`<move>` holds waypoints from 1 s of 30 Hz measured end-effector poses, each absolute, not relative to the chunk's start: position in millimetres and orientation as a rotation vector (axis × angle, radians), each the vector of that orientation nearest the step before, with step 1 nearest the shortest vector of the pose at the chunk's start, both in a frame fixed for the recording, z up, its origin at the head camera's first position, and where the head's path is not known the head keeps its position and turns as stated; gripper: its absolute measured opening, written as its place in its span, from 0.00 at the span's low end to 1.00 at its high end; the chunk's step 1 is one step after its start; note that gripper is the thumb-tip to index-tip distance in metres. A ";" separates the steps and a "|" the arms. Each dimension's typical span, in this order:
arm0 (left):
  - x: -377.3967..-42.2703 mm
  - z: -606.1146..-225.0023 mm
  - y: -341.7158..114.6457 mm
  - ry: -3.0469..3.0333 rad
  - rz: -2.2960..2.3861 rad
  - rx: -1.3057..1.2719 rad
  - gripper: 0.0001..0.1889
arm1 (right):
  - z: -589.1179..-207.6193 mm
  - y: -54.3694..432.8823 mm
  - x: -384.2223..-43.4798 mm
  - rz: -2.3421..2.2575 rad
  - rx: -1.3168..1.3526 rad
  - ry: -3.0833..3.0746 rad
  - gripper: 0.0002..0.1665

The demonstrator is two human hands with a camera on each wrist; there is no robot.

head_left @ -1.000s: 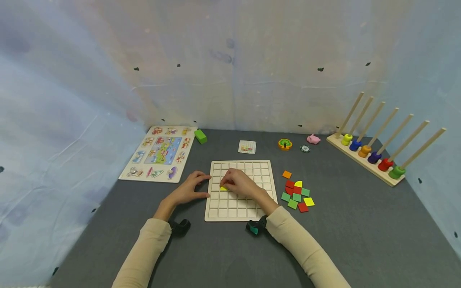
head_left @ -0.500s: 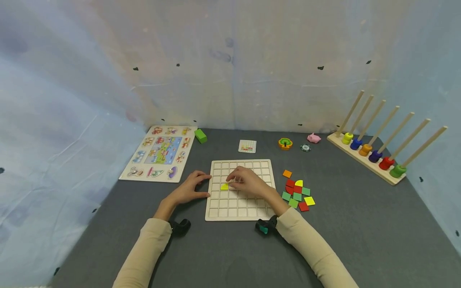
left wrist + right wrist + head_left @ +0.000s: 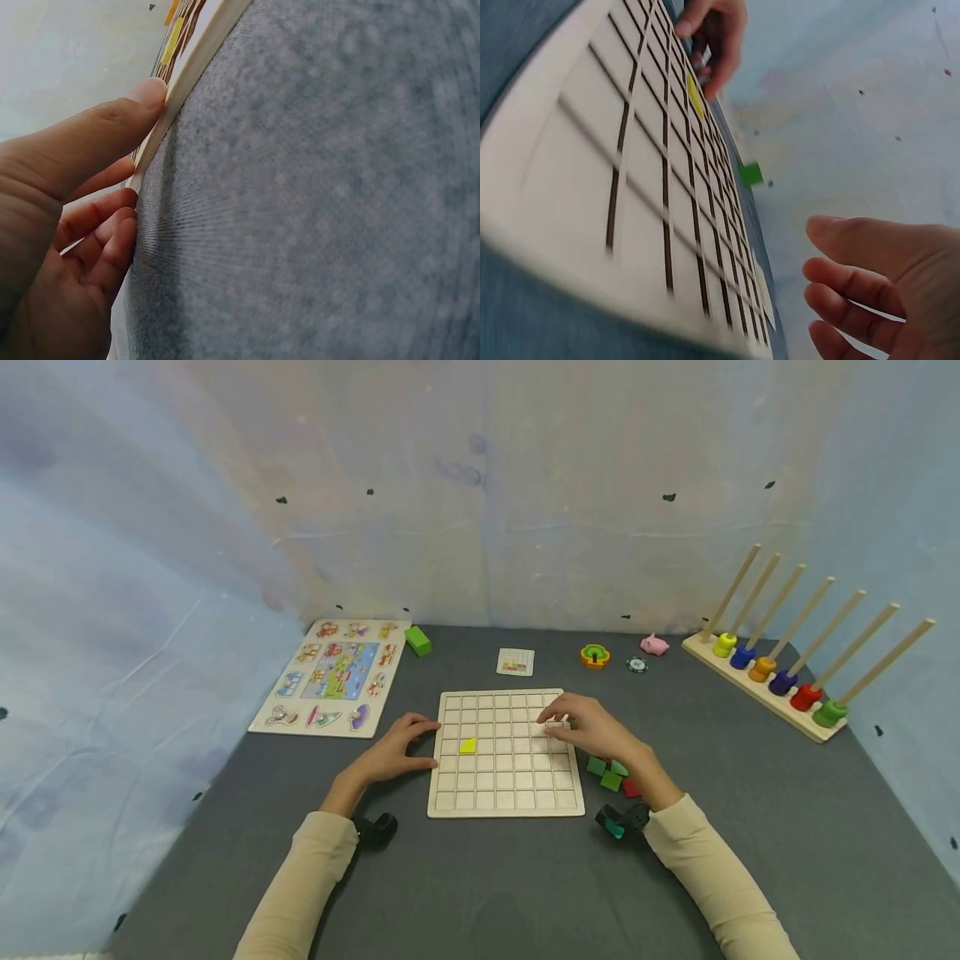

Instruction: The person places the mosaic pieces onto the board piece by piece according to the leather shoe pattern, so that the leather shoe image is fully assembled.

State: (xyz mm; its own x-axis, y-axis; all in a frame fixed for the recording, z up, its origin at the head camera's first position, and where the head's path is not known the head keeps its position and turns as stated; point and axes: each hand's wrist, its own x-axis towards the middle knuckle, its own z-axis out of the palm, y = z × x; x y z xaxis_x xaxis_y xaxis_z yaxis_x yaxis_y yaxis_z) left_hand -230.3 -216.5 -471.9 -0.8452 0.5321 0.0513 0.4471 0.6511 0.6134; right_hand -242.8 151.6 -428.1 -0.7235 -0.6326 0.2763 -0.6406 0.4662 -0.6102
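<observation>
Moved the right hand [image 3: 588,727] rightward since half a second ago, from just beside the yellow tile [image 3: 467,747] to above the right side of the grid board [image 3: 505,764]. Holding nothing in it, with thumb and fingers parted. Kept the left hand [image 3: 396,747] as before, with thumb and fingers spread against the board's left edge. Leaving the yellow tile flat in the second column from the left, fourth row from the top. Now screening most of the loose tiles [image 3: 611,781] with the right hand and forearm [image 3: 654,777], showing only some green and red. Can see farther back on the counter [image 3: 465,885] a printed card [image 3: 515,662], tree piece [image 3: 595,657], chip [image 3: 637,665] and pink pig [image 3: 655,645], with a picture board [image 3: 342,712] and green block [image 3: 417,641] leftward, a peg stand [image 3: 741,679] rightward.
</observation>
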 end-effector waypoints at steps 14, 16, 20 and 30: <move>-229.8 -470.8 -215.4 2.732 0.958 0.818 0.34 | -427.8 224.6 -238.5 0.983 0.953 -2.849 0.14; -229.7 -470.8 -215.4 2.735 0.959 0.819 0.34 | -429.4 231.7 -239.6 0.912 0.945 -2.870 0.15; -229.6 -471.0 -215.4 2.737 0.953 0.815 0.34 | -433.2 241.6 -241.0 0.768 0.928 -2.920 0.18; -229.0 -469.7 -215.7 2.724 0.960 0.815 0.34 | -439.7 249.4 -236.7 0.687 0.895 -3.000 0.15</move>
State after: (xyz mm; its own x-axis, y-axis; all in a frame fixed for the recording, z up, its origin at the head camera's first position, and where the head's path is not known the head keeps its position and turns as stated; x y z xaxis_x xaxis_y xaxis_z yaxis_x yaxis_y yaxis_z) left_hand -229.0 -215.7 -469.7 -0.8433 0.5355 0.0461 0.4461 0.6496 0.6156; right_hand -236.7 249.4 -439.7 -0.8423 -0.5356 0.0599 -0.5082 0.7525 -0.4188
